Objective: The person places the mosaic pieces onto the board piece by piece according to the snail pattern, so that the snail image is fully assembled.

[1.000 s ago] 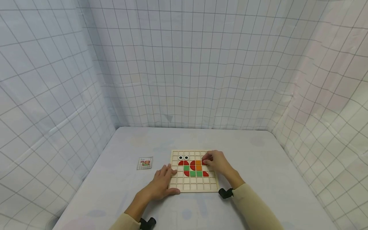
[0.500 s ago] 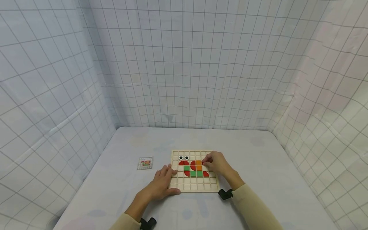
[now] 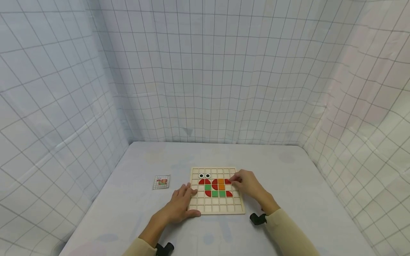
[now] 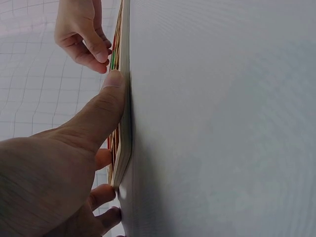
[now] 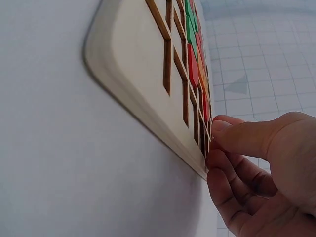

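A square wooden grid board (image 3: pixel 216 208) lies on the table, carrying red, green and orange tiles and two round eye tiles (image 3: pixel 204 175). My left hand (image 3: pixel 180 206) rests at the board's left edge, fingers spread and the thumb along its near left corner. My right hand (image 3: pixel 246 183) is over the board's right side, thumb and forefinger drawn together by a red tile (image 3: pixel 227 181), right of the orange tiles (image 3: pixel 221 184). The right wrist view shows its curled fingers (image 5: pixel 222 126) near the board's edge; whether a piece is between them is hidden.
A small picture card (image 3: pixel 161 181) with a coloured figure on a grid lies on the table left of the board. White grid-patterned curtains (image 3: pixel 205 71) stand behind the table and along both sides.
My right hand has shifted slightly right, uncovering more of the red tile beside the orange ones. The left hand and board have stayed in place.
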{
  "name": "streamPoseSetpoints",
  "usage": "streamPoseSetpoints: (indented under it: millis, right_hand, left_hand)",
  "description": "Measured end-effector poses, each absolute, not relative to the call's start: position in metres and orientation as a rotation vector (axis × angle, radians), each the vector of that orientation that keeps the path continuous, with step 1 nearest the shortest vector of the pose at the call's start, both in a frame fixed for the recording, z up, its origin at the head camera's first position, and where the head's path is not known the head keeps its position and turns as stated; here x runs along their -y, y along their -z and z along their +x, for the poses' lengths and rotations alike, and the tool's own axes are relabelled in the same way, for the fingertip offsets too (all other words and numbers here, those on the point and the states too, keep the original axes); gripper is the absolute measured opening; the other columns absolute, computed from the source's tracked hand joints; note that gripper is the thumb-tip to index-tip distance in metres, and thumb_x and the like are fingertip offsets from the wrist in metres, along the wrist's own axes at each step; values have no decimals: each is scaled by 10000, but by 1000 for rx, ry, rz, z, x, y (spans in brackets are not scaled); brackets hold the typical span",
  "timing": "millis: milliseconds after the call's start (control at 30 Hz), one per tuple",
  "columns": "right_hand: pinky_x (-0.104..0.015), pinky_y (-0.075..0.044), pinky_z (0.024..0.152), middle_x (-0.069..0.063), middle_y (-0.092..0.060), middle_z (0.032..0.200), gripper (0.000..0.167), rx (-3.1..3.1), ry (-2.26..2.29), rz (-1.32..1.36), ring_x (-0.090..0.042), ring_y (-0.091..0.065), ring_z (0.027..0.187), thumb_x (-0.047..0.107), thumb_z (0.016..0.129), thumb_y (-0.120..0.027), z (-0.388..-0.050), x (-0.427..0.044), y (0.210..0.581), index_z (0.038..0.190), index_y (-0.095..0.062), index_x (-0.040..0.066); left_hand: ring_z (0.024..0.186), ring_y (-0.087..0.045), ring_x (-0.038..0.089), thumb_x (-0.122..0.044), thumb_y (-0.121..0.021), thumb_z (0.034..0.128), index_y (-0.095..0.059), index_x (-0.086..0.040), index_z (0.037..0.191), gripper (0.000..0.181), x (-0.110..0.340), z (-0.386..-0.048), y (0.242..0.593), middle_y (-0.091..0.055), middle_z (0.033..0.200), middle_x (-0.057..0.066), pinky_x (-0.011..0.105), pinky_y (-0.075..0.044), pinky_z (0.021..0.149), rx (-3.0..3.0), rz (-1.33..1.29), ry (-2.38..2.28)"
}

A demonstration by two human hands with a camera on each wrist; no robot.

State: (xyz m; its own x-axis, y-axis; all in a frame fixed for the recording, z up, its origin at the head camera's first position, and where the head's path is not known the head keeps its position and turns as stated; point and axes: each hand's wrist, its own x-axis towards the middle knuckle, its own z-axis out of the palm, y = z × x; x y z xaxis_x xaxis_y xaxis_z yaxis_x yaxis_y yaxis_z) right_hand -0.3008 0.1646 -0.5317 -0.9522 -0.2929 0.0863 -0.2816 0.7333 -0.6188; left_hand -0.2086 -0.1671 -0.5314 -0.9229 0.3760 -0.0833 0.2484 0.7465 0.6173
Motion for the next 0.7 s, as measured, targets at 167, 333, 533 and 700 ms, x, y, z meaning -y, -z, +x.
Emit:
streamPoseSetpoints:
  millis: [167,333,533,700]
  right_hand:
    - [-324,-630,888,3,-808,1071,101,-2930,1004,-514,-93,-697,950,54,1058,-843,-293,-180,528,1074,-896,138]
    - [-267,-588,825,26,-797,1050,83,-2942,961,-493,-93,-671,928,104,1059,-859,-282,-197,526,1116,-898,150]
    - [-238,-576,788,51,-784,1034,95,-2940,912,-521,-69,-663,911,141,1043,-886,-267,-225,530,1137,-893,156]
    - [-239,-591,794,66,-783,1043,126,-2921,915,-587,-36,-667,909,184,1028,-913,-255,-253,531,1151,-885,178]
  left_hand:
    - [1762,-249,593,-422,-950,980,-557,-13,1668,891,167,-209,531,-298,1870,330,753,-209,1437,-2741,508,-920]
    - [1763,-247,588,-424,-944,986,-561,-27,1661,872,168,-208,532,-292,1874,324,749,-205,1440,-2741,504,-926]
    - [1763,-246,588,-436,-942,987,-558,-25,1671,885,167,-208,533,-288,1876,324,755,-211,1435,-2738,502,-918]
    - [1760,-251,590,-436,-937,991,-550,-16,1681,896,167,-208,531,-288,1874,330,753,-220,1433,-2742,507,-911]
